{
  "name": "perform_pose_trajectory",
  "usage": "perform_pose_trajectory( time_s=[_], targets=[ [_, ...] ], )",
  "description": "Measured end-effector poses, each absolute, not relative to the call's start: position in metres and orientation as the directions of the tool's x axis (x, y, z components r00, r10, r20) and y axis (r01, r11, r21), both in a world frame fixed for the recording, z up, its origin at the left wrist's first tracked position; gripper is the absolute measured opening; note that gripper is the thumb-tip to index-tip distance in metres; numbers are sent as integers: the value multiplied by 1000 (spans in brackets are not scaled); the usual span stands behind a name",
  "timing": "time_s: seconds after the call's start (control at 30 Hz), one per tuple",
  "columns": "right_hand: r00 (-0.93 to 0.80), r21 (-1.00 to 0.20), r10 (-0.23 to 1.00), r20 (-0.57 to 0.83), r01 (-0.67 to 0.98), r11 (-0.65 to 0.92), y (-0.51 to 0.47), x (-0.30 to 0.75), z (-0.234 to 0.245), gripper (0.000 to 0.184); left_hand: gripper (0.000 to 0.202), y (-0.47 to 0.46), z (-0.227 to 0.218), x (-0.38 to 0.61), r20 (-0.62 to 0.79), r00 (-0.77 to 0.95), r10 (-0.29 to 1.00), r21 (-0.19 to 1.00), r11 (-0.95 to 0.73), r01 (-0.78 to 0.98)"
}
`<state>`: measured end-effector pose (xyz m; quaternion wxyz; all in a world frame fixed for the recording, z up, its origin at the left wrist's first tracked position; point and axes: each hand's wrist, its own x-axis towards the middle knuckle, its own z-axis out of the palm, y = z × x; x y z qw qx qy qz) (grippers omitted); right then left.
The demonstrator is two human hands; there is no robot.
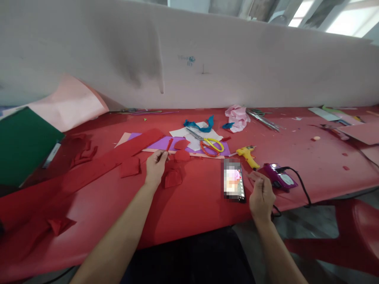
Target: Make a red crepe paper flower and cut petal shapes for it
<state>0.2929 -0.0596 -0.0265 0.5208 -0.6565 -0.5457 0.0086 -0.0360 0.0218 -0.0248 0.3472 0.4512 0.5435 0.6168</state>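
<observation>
My left hand (156, 167) pinches a thin red strip (169, 144) that sticks up from the fingertips, above the red table. Around it lie red cut pieces: a square piece (130, 168), a round piece (182, 156) and a folded piece (173, 178). My right hand (262, 195) is raised at the table's front edge, fingers pressed together; whatever they hold, if anything, is too small to make out. Just left of it rests a lit smartphone (235, 181). Beyond that hand lie a yellow glue gun (248, 156) and a purple device (280, 177) with a black cable.
Scissors (207, 142) with red and yellow handles lie on white and purple sheets (188, 145). Blue scraps (201, 125) and crumpled pink paper (237, 118) are behind. A long red strip (97, 173) and a green sheet (26, 146) occupy the left. A red chair (349, 232) stands right.
</observation>
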Motion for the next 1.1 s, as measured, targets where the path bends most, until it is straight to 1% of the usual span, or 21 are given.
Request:
perform_pose_trajectory(
  time_s=[0.07, 0.13, 0.2, 0.23, 0.27, 0.37, 0.43, 0.5, 0.57, 0.7, 0.8, 0.9, 1.0, 1.1],
  targets=[
    [373, -646, 693, 617, 742, 176, -61, 276, -17, 36, 12, 22, -23, -35, 157, -344, 926, 987, -161, 19],
    [279, -619, 704, 653, 732, 284, -59, 246, -4, 28, 13, 21, -20, -34, 141, -335, 932, 987, -158, -25],
    [170, -688, 782, 600, 608, 396, -51, 206, 10, 24, 14, 20, -17, -33, 140, -313, 939, 983, -169, -67],
    [87, -742, 838, 539, 519, 424, -44, 184, 16, 23, 16, 19, -16, -33, 138, -292, 946, 981, -172, -94],
    [46, -802, 876, 480, 427, 417, -35, 164, 20, 24, 18, 18, -15, -32, 129, -258, 957, 978, -166, -127],
    [-75, -938, 956, 285, 186, 294, -1, 116, 24, 29, 25, 15, -13, -32, 83, -100, 992, 974, -102, -204],
    [-164, -968, 955, 247, 10, 252, 20, 100, 19, 22, 27, 15, -13, -31, 73, -28, 997, 970, -77, -229],
    [-227, -970, 948, 224, -146, 194, 32, 94, 12, 19, 28, 14, -14, -29, 82, -18, 996, 967, -84, -240],
    [-250, -962, 949, 191, -240, 130, 36, 96, 5, 19, 27, 14, -13, -28, 81, -26, 996, 967, -85, -241],
    [-279, -949, 950, 142, -310, 51, 31, 100, 2, 20, 27, 12, -9, -26, 24, 2, 1000, 963, -23, -268],
    [-270, -938, 955, 126, -346, 26, 28, 98, 3, 20, 27, 10, -6, -26, -26, 7, 1000, 949, 26, -314],
    [-228, -932, 966, 121, -360, 31, 29, 96, 3, 17, 25, 9, -7, -25, -4, -23, 1000, 939, -4, -344],
    [-216, -930, 967, 135, -365, 48, 29, 96, 1, 15, 22, 9, -9, -24, 32, -52, 998, 942, -47, -333],
    [-217, -938, 965, 145, -341, 64, 29, 97, -1, 15, 20, 9, -8, -24, 18, -71, 997, 939, -42, -342]
  ],
)
